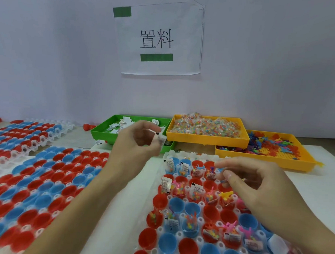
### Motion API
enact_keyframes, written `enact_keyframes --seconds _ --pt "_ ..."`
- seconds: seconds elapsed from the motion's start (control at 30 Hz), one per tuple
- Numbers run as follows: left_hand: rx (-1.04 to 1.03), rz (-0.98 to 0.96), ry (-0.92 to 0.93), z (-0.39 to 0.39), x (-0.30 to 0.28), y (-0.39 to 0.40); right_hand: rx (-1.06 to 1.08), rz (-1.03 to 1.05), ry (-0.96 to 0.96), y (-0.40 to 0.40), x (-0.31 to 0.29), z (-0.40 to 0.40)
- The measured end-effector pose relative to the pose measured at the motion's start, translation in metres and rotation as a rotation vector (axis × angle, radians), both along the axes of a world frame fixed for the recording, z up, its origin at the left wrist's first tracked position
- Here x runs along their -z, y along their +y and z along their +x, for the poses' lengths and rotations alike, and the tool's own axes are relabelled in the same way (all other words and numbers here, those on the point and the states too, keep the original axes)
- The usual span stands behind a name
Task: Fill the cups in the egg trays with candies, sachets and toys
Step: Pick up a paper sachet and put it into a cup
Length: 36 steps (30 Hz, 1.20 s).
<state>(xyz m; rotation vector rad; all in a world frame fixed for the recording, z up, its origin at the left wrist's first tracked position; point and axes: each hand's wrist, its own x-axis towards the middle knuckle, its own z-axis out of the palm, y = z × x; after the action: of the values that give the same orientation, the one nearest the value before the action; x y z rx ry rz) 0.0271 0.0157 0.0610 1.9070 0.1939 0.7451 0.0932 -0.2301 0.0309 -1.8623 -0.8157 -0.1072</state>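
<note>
**Left hand pinches sachets over green tray, right hand loose over egg tray**

Left hand [140, 139] raised in front of the green tray [99, 133], fingers curled, pinching a few small white sachets [159, 138] with black marks; motion blur, exact count unclear. Right hand [257, 188] hovers over the far right part of the near egg tray [177, 236], fingers loosely curled, nothing visibly held.

Near egg tray sits right of centre on the bench [122, 208], clear plastic, holding red and blue cups [175, 205]. Many cups in the far rows and some in the middle rows already carry sachets, candy packets and toys; several near cups show nothing inside.

3 supply trays along the far side: green tray with loose white sachets, yellow tray [207, 138] heaped with clear candy packets [206, 124], and to its right an orange-yellow tray [268, 159] with mixed coloured plastic toys [263, 143].

Left side of the bench: more egg trays [31, 187] filled with red and blue cups, contents not visible. A further tray [21, 135] lies far left.

On the wall behind, a white paper sign [160, 40] with 2 printed characters and green tape strips.
</note>
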Motion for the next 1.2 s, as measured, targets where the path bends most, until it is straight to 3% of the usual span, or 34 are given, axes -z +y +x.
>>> enact_keyframes --seconds 0.13,0.23,0.53,0.9,1.2 --pt "0.182 -0.052 0.046 -0.044 0.014 -0.013 0.017 -0.018 -0.012 0.003 0.001 -0.001" --pt "0.204 -0.096 0.085 -0.055 0.027 -0.006 0.018 -0.033 -0.017 0.004 0.001 -0.002" --pt "0.398 0.005 0.267 -0.062 0.036 0.006 -0.009 -0.024 -0.033 0.003 0.001 -0.003" --pt "0.515 0.116 0.468 -0.064 0.037 0.013 0.028 -0.025 -0.038 0.003 -0.003 -0.004" --pt "0.486 0.206 0.465 -0.064 0.039 0.011 0.034 -0.030 -0.043 0.003 -0.004 -0.004"
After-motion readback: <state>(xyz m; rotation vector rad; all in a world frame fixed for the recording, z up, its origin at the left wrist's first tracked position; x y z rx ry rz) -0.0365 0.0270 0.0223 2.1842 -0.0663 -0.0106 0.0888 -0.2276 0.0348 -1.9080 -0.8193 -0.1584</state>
